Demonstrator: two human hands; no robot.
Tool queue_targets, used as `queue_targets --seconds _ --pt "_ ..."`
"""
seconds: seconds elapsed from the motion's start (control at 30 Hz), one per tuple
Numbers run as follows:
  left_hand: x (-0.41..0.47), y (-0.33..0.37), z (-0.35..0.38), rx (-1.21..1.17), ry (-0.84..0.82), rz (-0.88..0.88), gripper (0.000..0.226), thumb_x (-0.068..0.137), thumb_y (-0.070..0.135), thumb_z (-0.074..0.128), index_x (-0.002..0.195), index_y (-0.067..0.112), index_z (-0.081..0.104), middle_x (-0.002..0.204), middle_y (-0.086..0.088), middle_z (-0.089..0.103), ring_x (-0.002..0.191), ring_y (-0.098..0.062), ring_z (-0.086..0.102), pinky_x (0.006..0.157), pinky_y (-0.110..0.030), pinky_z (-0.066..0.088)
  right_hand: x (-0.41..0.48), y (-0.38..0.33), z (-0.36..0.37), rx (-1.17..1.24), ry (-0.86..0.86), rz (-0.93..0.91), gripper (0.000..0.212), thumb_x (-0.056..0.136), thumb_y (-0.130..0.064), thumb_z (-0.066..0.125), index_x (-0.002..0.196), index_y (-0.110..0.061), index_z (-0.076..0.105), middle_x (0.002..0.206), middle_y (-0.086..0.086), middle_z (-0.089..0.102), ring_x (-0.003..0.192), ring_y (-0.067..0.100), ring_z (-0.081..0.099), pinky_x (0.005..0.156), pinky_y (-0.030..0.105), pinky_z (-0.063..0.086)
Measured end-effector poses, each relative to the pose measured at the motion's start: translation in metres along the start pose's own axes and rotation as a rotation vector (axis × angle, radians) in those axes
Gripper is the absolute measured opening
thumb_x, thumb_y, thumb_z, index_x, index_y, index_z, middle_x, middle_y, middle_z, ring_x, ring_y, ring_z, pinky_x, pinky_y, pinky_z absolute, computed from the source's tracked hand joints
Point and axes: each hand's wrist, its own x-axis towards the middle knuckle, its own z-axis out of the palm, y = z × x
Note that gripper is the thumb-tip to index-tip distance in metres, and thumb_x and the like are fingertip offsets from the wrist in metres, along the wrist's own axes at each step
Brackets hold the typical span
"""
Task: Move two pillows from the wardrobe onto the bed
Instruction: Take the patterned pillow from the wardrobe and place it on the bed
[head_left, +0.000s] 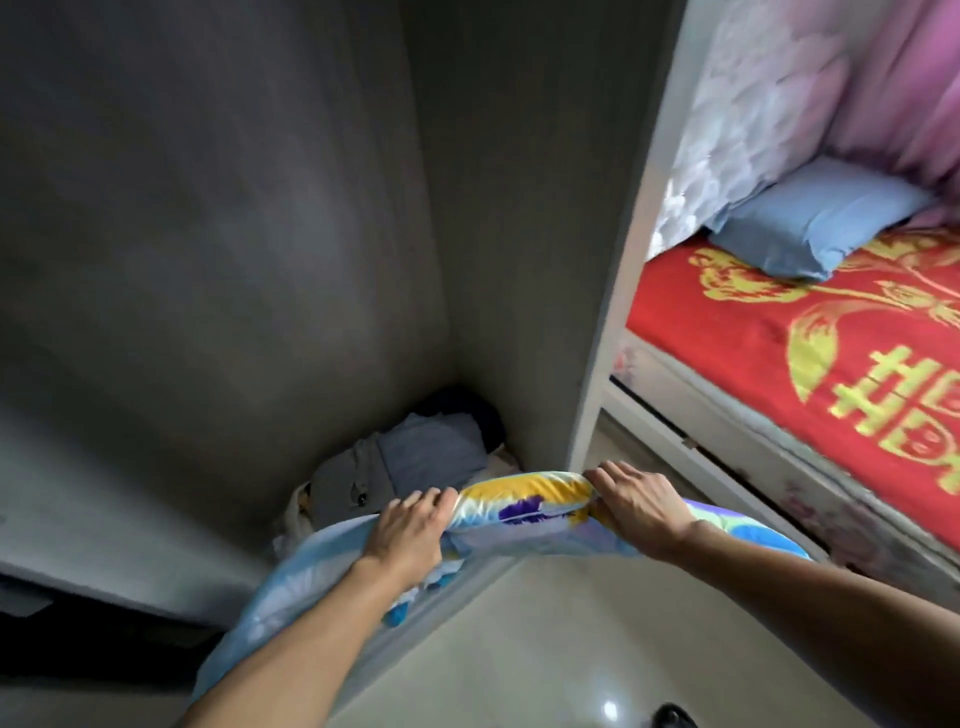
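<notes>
Pillow (524, 501) with a yellow, purple and blue flower print sits at the open front of the wardrobe (260, 260), low down, just at its bottom edge, and both of my hands are on it. My left hand (410, 535) lies over the near left part, fingers curled down over the top seam and closed on the fabric. My right hand (636, 512) grips the right end the same way — fingers folded over the edge, thumb side toward me. The stretch of pillow between my two hands bulges upward; the rest of the printed fabric hangs down under my left forearm and spreads out to the right past my right wrist.

Behind the pillow, deeper in the wardrobe corner, lies a heap of folded grey clothes (410, 457), with something darker piled behind it that I cannot make out. The wardrobe walls are plain dark grey.

To the right, past the white side panel (623, 260) of the wardrobe, is the bed (753, 332) — covered by a red sheet with a gold pattern. A blue pillow (815, 228) rests at its head, against a pink and white flowered curtain (831, 78). The floor (519, 649) below my arms is pale and glossy.
</notes>
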Motion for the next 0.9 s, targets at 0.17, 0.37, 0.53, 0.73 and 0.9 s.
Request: queue_targets --seconds 0.17,0.37,0.53,0.73,0.9 --pt "0.069 0.088 -0.023 0.035 0.040 0.164 0.038 0.082 0.018 0.057 0.119 0.019 0.047 0.110 -0.001 0.061 0.103 -0.025 0.059 0.079 -0.039 0.048 -0.058 0.091 -0.020 0.007 0.059 0.149 0.031 0.097 -0.036 0.044 0.116 -0.014 0.054 0.107 0.006 0.060 0.103 0.026 0.058 0.073 0.040 0.047" --pt "0.147 0.220 -0.046 0.008 0.041 0.261 0.041 0.080 0.021 0.059 0.120 0.018 0.047 0.111 -0.004 0.064 0.100 -0.029 0.060 0.079 -0.041 0.050 -0.127 0.218 -0.035 0.012 0.096 0.308 0.026 0.095 -0.035 0.047 0.112 -0.015 0.052 0.106 0.004 0.059 0.102 0.025 0.057 0.072 0.041 0.046" --pt "0.202 0.318 -0.059 -0.038 0.059 0.322 0.040 0.082 0.023 0.058 0.119 0.021 0.045 0.112 0.000 0.062 0.100 -0.023 0.060 0.079 -0.037 0.048 -0.169 0.315 -0.044 -0.034 0.134 0.407 0.027 0.094 -0.036 0.047 0.116 -0.021 0.050 0.106 -0.001 0.058 0.099 0.021 0.056 0.074 0.036 0.044" --pt "0.270 0.390 -0.070 -0.015 0.052 0.421 0.038 0.082 0.027 0.052 0.119 0.022 0.046 0.110 0.001 0.063 0.100 -0.025 0.060 0.078 -0.039 0.049 -0.191 0.402 -0.050 -0.037 0.157 0.518 0.019 0.091 -0.028 0.055 0.108 -0.021 0.053 0.098 -0.001 0.061 0.090 0.022 0.060 0.067 0.035 0.045" --pt "0.348 0.424 -0.072 0.013 0.024 0.516 0.033 0.080 0.027 0.051 0.112 0.021 0.046 0.106 0.001 0.064 0.099 -0.027 0.061 0.073 -0.039 0.047 -0.184 0.461 -0.040 -0.029 0.132 0.614 0.017 0.091 -0.026 0.055 0.108 -0.021 0.053 0.099 -0.001 0.062 0.091 0.020 0.059 0.067 0.034 0.045"
